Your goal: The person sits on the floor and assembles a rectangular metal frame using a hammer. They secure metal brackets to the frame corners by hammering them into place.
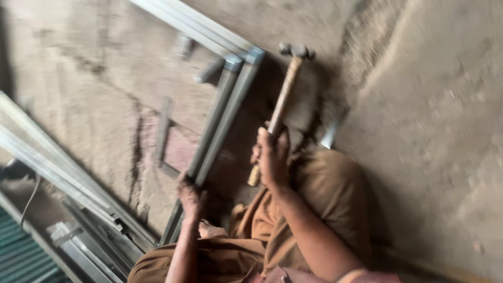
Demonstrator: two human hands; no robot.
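The hammer has a pale yellowish wooden handle and a dull grey head. The metal frame is silvery grey. The trousers are plain brown. The floor is dusty tan, cracked, with a reddish patch.

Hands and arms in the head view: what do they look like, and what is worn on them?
Both hands, left and right, are bare: no gloves, rings or watch visible. The forearms are uncovered too, with no sleeves in view. A pinkish cloth shows beside the right arm at the bottom edge.
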